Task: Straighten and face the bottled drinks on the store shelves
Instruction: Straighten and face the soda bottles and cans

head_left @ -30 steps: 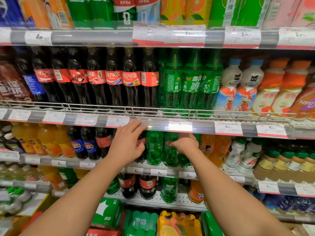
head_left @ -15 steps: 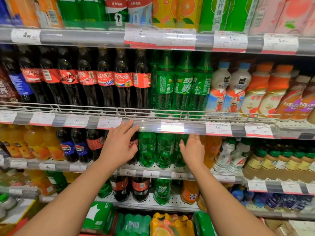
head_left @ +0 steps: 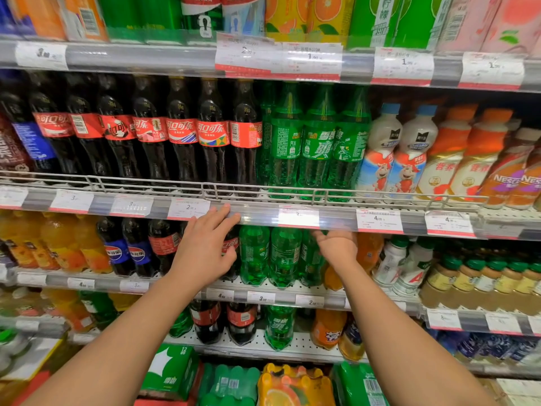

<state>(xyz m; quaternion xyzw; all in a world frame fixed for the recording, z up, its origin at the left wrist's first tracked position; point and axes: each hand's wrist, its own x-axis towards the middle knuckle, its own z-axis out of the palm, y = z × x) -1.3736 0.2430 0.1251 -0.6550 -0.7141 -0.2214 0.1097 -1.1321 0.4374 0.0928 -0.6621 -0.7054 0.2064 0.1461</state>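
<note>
A: Both hands up at the 2nd shelf down. Left hand [head_left: 205, 250] flat, fingers straight, tips just touching the price rail [head_left: 263, 213], palm covering a red-label cola bottle [head_left: 231, 250].

B: Right hand [head_left: 336, 247] reaching under that same rail, fingers hidden behind it. Gripping or loose? Cannot tell.

A: Holding nothing on the left, at least. Hands apart, with the green soda bottles [head_left: 270, 259] standing right between them.

B: Key relation, then: bottles straight ahead, just past the fingers, long axis upright. Right hand nearer the rightmost green one, left nearer the cola.

A: Looks of them: clear green plastic, 3 across, caps tucked behind the rail, labels showing small print rather than the logo.

B: So probably turned off-face. Likely calling for a twist about the upright axis, then a pull to the front edge.
</note>
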